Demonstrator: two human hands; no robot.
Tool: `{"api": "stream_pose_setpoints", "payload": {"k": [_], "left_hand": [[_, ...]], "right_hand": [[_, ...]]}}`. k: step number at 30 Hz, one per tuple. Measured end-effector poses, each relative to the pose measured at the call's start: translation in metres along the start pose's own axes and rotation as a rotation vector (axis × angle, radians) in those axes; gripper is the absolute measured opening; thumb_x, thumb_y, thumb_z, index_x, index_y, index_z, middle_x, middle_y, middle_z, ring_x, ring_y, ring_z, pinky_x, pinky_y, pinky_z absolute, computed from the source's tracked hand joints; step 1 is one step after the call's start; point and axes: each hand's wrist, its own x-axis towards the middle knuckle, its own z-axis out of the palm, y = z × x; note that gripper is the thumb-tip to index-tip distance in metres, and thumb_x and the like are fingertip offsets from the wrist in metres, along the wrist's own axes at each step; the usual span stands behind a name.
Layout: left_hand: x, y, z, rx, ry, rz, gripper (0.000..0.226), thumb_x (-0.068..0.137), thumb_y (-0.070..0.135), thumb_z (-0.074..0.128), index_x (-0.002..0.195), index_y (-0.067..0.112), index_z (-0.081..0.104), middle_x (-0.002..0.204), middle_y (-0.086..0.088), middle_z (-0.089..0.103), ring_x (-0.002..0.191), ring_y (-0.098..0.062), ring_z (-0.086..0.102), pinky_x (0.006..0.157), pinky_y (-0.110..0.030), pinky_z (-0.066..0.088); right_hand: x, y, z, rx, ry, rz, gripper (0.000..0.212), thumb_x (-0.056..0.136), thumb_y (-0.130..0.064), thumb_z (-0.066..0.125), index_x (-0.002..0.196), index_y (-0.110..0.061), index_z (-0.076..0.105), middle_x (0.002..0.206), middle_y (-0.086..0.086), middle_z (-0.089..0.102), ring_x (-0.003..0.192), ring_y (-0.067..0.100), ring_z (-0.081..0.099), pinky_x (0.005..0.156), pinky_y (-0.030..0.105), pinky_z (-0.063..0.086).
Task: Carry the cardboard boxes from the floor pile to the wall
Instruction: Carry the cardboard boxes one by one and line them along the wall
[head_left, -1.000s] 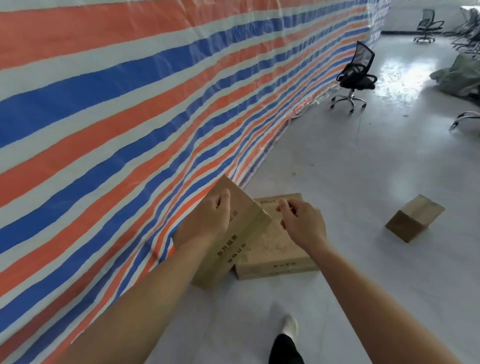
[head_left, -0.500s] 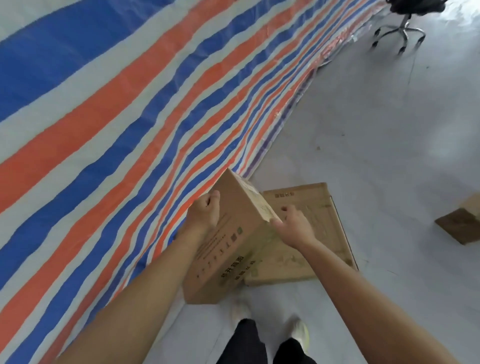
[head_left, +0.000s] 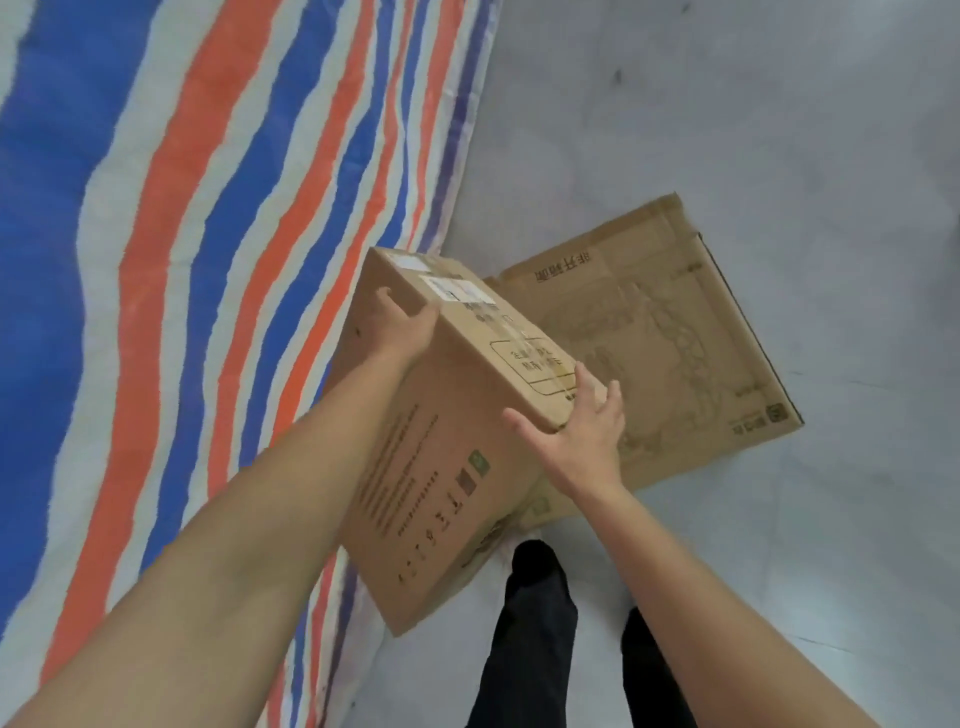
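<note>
Right now I am looking straight down at the tall box (head_left: 441, 467). It is brown cardboard and it leans over, with its top end tipped toward the striped sheet (head_left: 208, 260) that hangs on the wall side. Two white labels (head_left: 452, 288) are stuck on its narrow top face, and small dark print runs down its big side.

I see the left hand (head_left: 400, 327) up near the top of the box. Its fingers hook over the top edge and the palm lies flat on the big side, so it has a good hold. The right hand (head_left: 576, 431) is at the near corner of the top. Its fingers are straight and spread wide, and the thumb sits on the big side. It cups and presses the corner, but it does not curl round it.

The bottom of the tall box is low, close to the foot of the striped sheet. I cannot tell if it touches the floor (head_left: 727, 104).

A flat box (head_left: 675, 338) lies on the grey floor just behind the tall one, close to the sheet. Two legs (head_left: 535, 623) in dark trousers stand below the boxes.
</note>
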Motion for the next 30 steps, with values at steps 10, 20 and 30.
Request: {"api": "stream_pose_setpoints", "payload": {"k": [10,20,30], "left_hand": [[0.166,-0.044,0.036,0.072,0.185,0.025,0.119,0.074,0.06,0.071,0.157,0.015,0.0,0.165,-0.008,-0.001,0.152,-0.024,-0.001,0.119,-0.055,0.011],[0.176,-0.062,0.033,-0.224,-0.018,0.034,0.121,0.062,0.054,0.074,0.157,0.023,0.006,0.158,0.002,0.028,0.139,-0.016,0.035,0.115,-0.037,0.032],[0.168,-0.059,0.035,-0.136,-0.06,0.076,0.111,0.063,0.051,0.068,0.156,0.03,0.012,0.155,0.001,0.027,0.136,-0.024,0.035,0.106,-0.054,0.037]], "right_hand": [[0.055,0.027,0.082,0.238,0.323,-0.013,0.1,0.072,-0.067,0.077,0.154,-0.042,0.027,0.167,0.0,0.002,0.154,0.013,0.0,0.121,0.037,0.012],[0.036,0.054,0.094,0.354,0.243,0.074,0.106,0.067,-0.066,0.08,0.153,-0.047,0.023,0.167,-0.003,-0.007,0.15,0.007,0.009,0.111,0.026,0.014],[0.024,0.069,0.1,0.344,0.24,-0.035,0.069,0.083,-0.058,0.07,0.142,-0.042,0.037,0.168,-0.001,0.001,0.127,-0.01,0.015,0.102,0.02,0.024]]}}
